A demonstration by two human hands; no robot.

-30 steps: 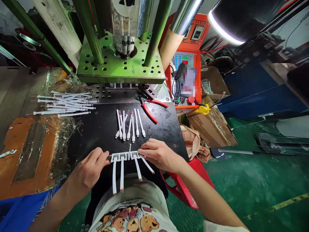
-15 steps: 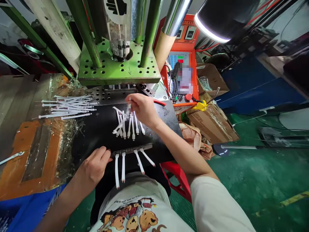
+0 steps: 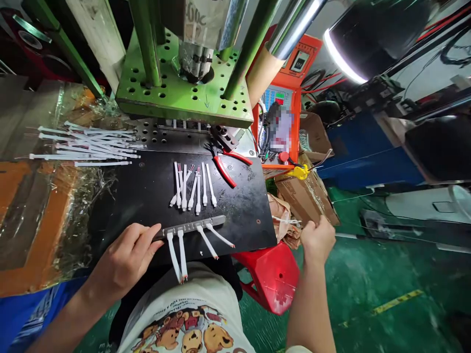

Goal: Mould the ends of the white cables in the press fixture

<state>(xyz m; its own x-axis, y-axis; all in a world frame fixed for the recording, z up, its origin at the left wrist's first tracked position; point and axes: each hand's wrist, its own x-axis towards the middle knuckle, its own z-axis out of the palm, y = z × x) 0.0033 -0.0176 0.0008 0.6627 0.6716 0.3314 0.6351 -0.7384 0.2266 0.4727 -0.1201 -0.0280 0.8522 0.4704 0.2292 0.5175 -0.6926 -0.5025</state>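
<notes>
Fingers of our left hand [image 3: 123, 260] press flat on the metal strip [image 3: 193, 226] beside them, steadying its four cables, while our right hand [image 3: 317, 240], curled shut, seemingly pinching scrap, hangs off the counter [image 3: 147, 196] edge.

Left hand [image 3: 125, 260]: palm down at the tabletop's near edge, fingers extended forward and slightly spread, forearm bare, running back to lower left. Right hand [image 3: 317, 240]: off the tabletop's right edge, lowered, fingers curled in a loose grip, back toward camera, forearm upright.
</notes>
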